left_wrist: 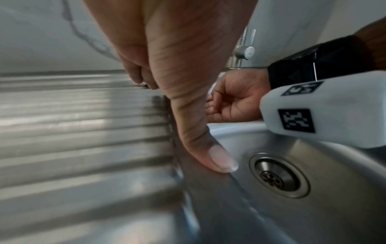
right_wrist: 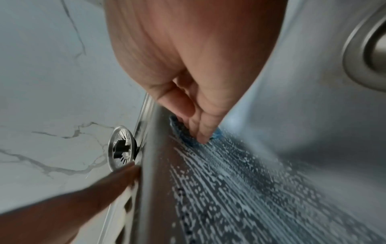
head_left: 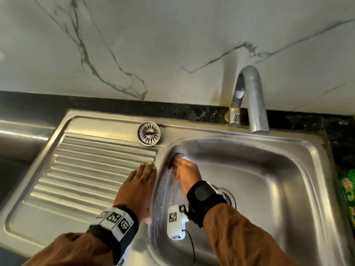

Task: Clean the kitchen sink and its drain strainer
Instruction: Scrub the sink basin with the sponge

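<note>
The steel sink basin [head_left: 269, 179] has soapy streaks [head_left: 165, 198] down its left wall. My right hand [head_left: 187, 173] reaches into the basin. Its straight fingers [right_wrist: 200, 130] press a blue scrub pad [right_wrist: 188, 140] against the top of that wall. My left hand [head_left: 142, 181] lies flat on the ridged drainboard [head_left: 86, 169] at the basin's edge, thumb [left_wrist: 211, 151] hanging over the rim. The round drain strainer [head_left: 148, 133] sits out of the drain, on the sink's back ledge. The open drain [left_wrist: 277, 176] shows in the basin floor.
A curved steel tap [head_left: 249, 98] stands behind the basin on the black counter. A green packet [head_left: 348, 194] lies at the right edge. A marble wall rises behind the sink.
</note>
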A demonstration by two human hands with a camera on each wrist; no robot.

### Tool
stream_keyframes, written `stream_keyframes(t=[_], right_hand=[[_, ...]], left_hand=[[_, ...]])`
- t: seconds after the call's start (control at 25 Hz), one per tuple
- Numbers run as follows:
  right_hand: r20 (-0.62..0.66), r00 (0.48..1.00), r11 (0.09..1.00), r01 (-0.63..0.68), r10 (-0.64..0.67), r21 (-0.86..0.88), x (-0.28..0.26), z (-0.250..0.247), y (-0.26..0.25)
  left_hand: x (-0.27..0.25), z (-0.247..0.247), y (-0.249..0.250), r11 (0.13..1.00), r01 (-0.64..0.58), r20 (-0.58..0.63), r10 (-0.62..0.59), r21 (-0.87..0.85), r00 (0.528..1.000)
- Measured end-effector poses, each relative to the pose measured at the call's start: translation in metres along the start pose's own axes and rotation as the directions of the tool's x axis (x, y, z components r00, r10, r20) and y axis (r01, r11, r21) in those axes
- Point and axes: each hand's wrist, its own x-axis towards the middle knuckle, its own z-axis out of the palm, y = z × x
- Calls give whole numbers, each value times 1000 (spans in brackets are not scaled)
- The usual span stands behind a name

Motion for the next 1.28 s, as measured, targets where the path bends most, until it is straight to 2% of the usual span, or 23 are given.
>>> stream_keyframes(t=[0.08, 0.16, 0.2, 0.28, 0.4, 0.52, 0.64, 0.72, 0.8, 0.96, 1.12, 1.2, 1.28], right_hand=[[-6, 999, 999, 32, -32, 33, 0, -1, -4], [26, 1000, 1000, -9, 10, -25, -5, -2, -7], [29, 1000, 1000, -13, 13, 4, -5, -2, -6], [24, 1000, 997, 1, -2, 79, -7, -8, -5], [65, 993, 994, -102, 100, 35, -14, -8, -9], [-59, 998, 975, 36, -24, 221, -11, -5, -13], [-92, 996, 996, 4, 4, 84, -7, 4, -11], [-141, 985, 969, 125, -96, 214, -4, 6, -8], [-187, 973, 935, 187, -134, 303, -7, 10, -7], [-317, 926, 936, 279, -204, 213, -5, 19, 6], [-411, 891, 938, 292, -194, 189, 7, 24, 8], [-424, 887, 943, 282, -186, 177, 9, 26, 8], [-407, 895, 921, 300, -182, 247, 8, 25, 1]], left_hand=[[9, -12, -8, 997, -64, -27, 65, 45, 997], [30, -32, -14, 991, -122, -92, 126, 49, 988], [43, -41, -15, 986, -159, -114, 163, 44, 980], [62, -53, -14, 976, -218, -109, 220, 25, 969], [74, -46, -12, 973, -224, -83, 220, -54, 972], [79, -39, -16, 964, -265, -65, 265, 4, 962], [83, -39, -21, 952, -304, -91, 300, -33, 950], [84, -38, -23, 948, -312, -118, 303, -63, 946], [86, -35, -24, 942, -325, -150, 310, -84, 939], [89, -32, -24, 939, -334, -180, 316, -79, 931], [92, -33, -27, 947, -315, -133, 305, -62, 943], [93, -35, -28, 947, -315, -111, 307, -64, 945], [95, -33, -29, 942, -324, -107, 314, -88, 943]])
